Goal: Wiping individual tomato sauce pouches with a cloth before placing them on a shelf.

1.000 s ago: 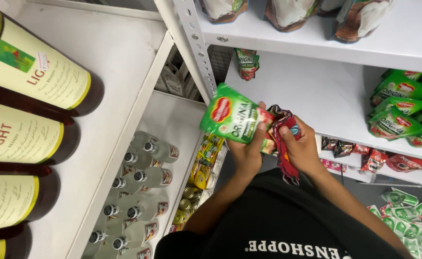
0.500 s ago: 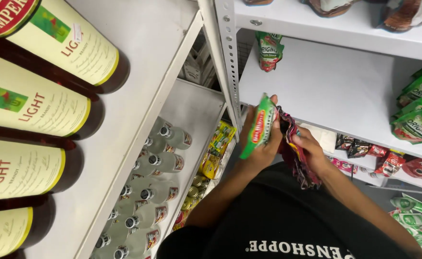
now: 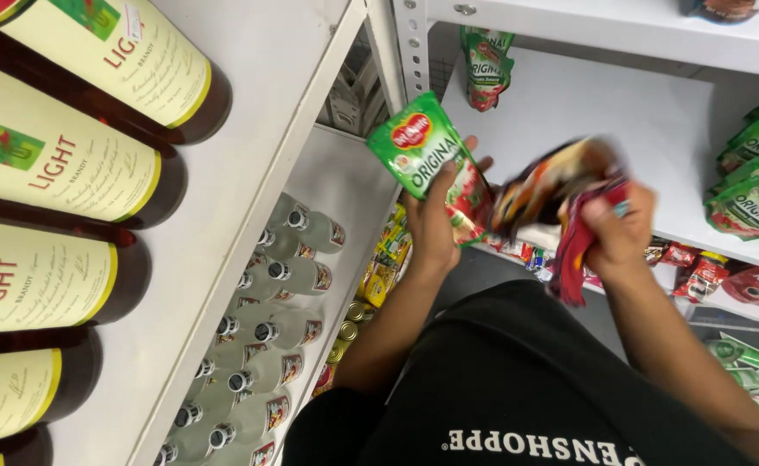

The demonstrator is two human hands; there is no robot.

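The green pouch (image 3: 427, 164) is held in the left hand (image 3: 438, 226), in front of the white shelf (image 3: 604, 129) and out over its front lip. Its long axis runs on a diagonal, from the upper left corner down to the right; the printed face is turned up toward the camera. The left grip is clenched on the pouch's lower right part, thumb and fingers wrapped round from below, so most of the pouch stands up and to the left of the grip.

Just to the right of the pouch, close beside its lower end, the right hand (image 3: 617, 233) grasps a bundle of red and dark sachets (image 3: 561, 198). That grip is clenched as well. The bundle is blurred; how many sachets it holds cannot be told, nor whether it touches the pouch. The left hand is the nearer to the pouch; the right is busy with its own load.

Beyond the pouch, at the back of the same shelf, a second green pouch (image 3: 486, 65) stands upright. Further right of the pouch, at the shelf's right end, lies a stack of like green pouches (image 3: 755, 185). Below the shelf, to the right of the pouch, red packets (image 3: 699, 267) fill a lower tier.

To the left of the pouch, well apart, large brandy bottles (image 3: 60, 164) lie on a neighbouring shelf. Below them, down and left of the pouch, stand rows of clear bottles (image 3: 284, 285).
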